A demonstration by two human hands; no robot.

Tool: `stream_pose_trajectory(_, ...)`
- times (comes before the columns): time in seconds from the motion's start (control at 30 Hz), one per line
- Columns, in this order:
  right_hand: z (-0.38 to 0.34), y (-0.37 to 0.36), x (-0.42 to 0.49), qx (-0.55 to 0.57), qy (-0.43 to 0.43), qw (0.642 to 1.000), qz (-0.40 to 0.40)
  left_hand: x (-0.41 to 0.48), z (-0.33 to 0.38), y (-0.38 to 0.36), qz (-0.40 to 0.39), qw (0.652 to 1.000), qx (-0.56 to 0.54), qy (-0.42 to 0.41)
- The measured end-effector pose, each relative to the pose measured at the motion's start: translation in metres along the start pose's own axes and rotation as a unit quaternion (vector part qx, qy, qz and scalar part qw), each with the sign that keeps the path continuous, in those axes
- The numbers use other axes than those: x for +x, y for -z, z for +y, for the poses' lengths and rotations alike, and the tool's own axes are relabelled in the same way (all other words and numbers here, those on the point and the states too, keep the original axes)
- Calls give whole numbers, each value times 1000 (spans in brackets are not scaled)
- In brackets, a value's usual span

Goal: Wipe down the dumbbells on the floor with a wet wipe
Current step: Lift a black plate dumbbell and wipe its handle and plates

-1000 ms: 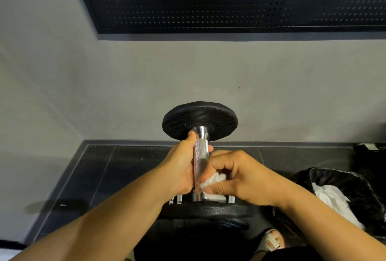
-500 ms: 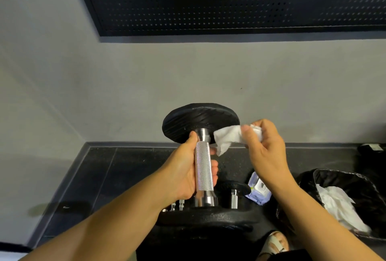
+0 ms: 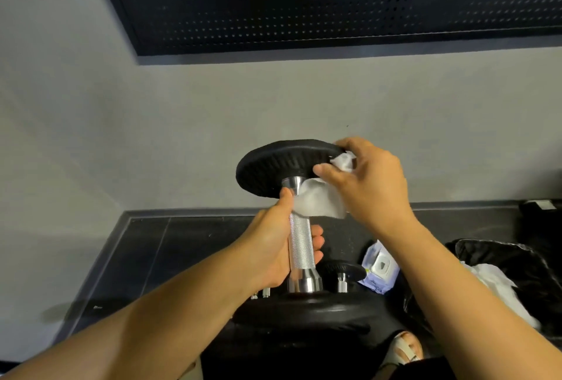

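Observation:
A dumbbell (image 3: 299, 246) with a knurled chrome handle and black round plates stands upright in front of me. My left hand (image 3: 273, 249) grips its handle. My right hand (image 3: 362, 182) holds a white wet wipe (image 3: 319, 201) against the underside and right rim of the top plate (image 3: 273, 167). The wipe hangs down beside the top of the handle. The lower plate (image 3: 319, 309) sits below my left hand. A second, smaller dumbbell (image 3: 342, 273) stands on the dark floor just behind it.
A pale blue wet-wipe pack (image 3: 380, 270) lies on the floor to the right. A black bin bag (image 3: 517, 267) with crumpled white wipes (image 3: 492, 288) is at the far right. A grey wall (image 3: 182, 136) rises close behind, and a sandalled foot (image 3: 406, 346) shows below.
My right hand lifted the wipe off the lower handle, raised it up to the right, then brought it onto the top plate's underside. My left hand kept its grip on the handle.

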State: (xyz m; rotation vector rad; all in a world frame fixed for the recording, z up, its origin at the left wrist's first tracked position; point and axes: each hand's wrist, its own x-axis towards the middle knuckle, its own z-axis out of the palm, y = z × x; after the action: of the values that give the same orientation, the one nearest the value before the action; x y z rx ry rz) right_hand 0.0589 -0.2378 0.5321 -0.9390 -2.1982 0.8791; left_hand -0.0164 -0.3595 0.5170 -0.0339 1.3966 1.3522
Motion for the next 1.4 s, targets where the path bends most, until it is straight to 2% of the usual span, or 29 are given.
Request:
stream_pose_trajectory(0.07,-17,2,1,-80,51,995,17,-1,1,-6,9,1000,11,5)
stream_pose_trajectory(0.13,-28,1,0,-115,99,988,26,-1,3,-10,14,1000,1,11)
stream_pose_trajectory(0.2,-31,3,-2,-75,116,990,21,1,3,-11,15,1000,-20,18)
stream_pose_trajectory(0.3,-20,11,-6,40,105,993,35,4,1,-7,22,998,-46,37)
stream_pose_trajectory(0.37,-10,9,-12,1,161,983,89,7,-2,-6,29,997,-53,39)
stream_pose_trajectory(0.4,-5,6,-16,-26,193,977,91,6,-3,-6,29,997,-57,36)
stream_pose_trajectory(0.43,0,1,-20,-42,215,974,61,7,-4,-6,27,997,-66,32)
stream_pose_trajectory(0.5,8,-6,-28,-57,231,968,-79,8,-5,-6,15,995,-95,25)
stream_pose_trajectory(0.53,12,-6,-32,-49,227,960,-159,8,-5,-5,12,994,-110,24)
stream_pose_trajectory(0.6,17,-2,-39,40,181,943,-275,9,-3,-2,1,993,-115,23)
stream_pose_trajectory(0.67,18,2,-43,92,162,923,-337,10,-2,0,4,994,-106,29)
stream_pose_trajectory(0.77,17,4,-44,76,147,907,-388,15,-3,1,13,995,-95,29)
stream_pose_trajectory(0.83,16,2,-41,61,139,909,-389,18,-5,1,27,996,-87,23)
stream_pose_trajectory(1.0,13,-14,-22,48,136,963,-228,18,-7,-2,41,997,-62,2)
stream_pose_trajectory(1.07,10,-17,-17,46,131,967,-213,17,-5,-3,45,996,-72,-7)
stream_pose_trajectory(1.13,7,-13,-22,53,122,962,-236,17,-1,-2,38,995,-94,-11)
stream_pose_trajectory(1.2,4,-5,-34,56,112,943,-308,17,3,-1,27,995,-92,-12)
stream_pose_trajectory(1.3,7,6,-42,43,72,906,-414,23,8,0,75,993,-68,-54)
stream_pose_trajectory(1.4,18,9,-37,119,-20,918,-377,24,12,-2,94,989,-60,-101)
